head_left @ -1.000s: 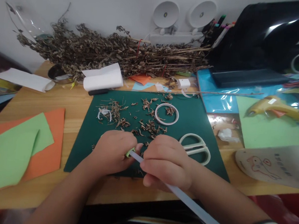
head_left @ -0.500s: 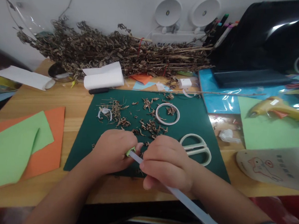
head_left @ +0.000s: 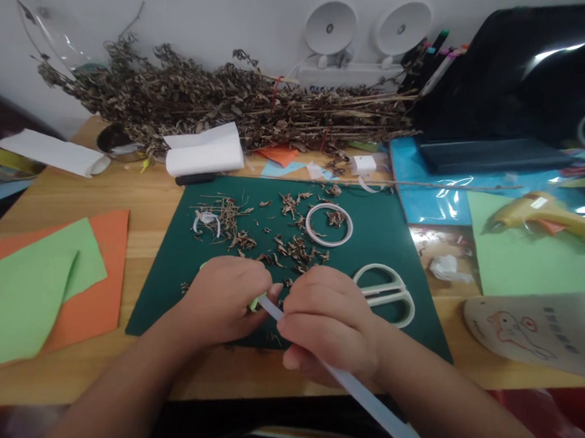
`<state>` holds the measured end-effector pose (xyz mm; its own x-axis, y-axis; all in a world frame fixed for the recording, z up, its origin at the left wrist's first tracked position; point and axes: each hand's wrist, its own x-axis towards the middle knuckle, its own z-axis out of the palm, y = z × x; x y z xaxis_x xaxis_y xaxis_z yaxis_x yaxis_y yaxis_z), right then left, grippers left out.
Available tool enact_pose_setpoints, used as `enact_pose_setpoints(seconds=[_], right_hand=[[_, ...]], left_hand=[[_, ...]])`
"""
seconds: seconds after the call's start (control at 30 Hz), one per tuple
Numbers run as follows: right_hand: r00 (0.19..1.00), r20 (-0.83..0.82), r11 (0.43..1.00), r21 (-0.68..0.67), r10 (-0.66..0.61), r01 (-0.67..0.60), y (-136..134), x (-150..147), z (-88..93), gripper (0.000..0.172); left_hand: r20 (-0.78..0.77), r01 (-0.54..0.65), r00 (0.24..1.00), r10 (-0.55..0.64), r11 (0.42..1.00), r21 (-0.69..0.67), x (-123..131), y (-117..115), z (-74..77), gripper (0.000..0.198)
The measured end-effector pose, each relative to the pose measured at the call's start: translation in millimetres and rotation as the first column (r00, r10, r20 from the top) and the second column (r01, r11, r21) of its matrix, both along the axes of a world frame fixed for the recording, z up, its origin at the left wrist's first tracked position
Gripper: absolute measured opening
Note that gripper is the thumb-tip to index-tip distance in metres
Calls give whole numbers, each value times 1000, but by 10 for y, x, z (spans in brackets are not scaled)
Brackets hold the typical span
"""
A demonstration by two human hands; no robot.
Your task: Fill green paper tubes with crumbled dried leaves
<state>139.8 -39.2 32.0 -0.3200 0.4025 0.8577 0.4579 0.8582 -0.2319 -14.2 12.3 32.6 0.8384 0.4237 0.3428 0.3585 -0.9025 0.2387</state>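
Observation:
My left hand (head_left: pixel 229 298) is closed around a small light-green piece (head_left: pixel 256 303), perhaps rolled paper; most of it is hidden by the fingers. A long translucent white strip (head_left: pixel 374 401), like tape, runs from that piece through my right hand (head_left: pixel 328 318) and down toward the lower right. My right fingers are pinched on the strip close to the green piece. Both hands are above the near part of a dark green mat (head_left: pixel 371 238). On it lie crumbled dry leaves (head_left: pixel 298 249), thin stalks (head_left: pixel 227 214), a white ring-shaped roll (head_left: pixel 309 233) and white-handled scissors (head_left: pixel 390 296) beside my right hand.
A bundle of dried plants (head_left: pixel 205 99) spans the back, near a white paper roll (head_left: pixel 207 156). Orange (head_left: pixel 114 260) and green sheets (head_left: pixel 10 306) lie left. A yellow glue gun (head_left: pixel 548 213) and a pale printed pouch (head_left: pixel 535 329) are at right.
The hands keep their grip and have barely moved. My left hand has turned slightly, and a bit of green now shows at its upper left. The whole view has shifted a little.

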Motion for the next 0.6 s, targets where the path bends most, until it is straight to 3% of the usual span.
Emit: enact_pose_setpoints(seconds=[0.2,0.43,0.6], right_hand=[[1000,-24,999,-29,-17,16,-11,7,12,22],[996,-94,985,-169,4,-20,-17,43,49,27],[999,-28,992,-123,15,-18,0,14,24,28]], left_hand=[[-7,-48,999,48,998,38,-18,7,-20,33],[-11,-68,998,69,997,28,-19,10,-6,33],[13,-76,997,76,995,59,-9,10,-12,33]])
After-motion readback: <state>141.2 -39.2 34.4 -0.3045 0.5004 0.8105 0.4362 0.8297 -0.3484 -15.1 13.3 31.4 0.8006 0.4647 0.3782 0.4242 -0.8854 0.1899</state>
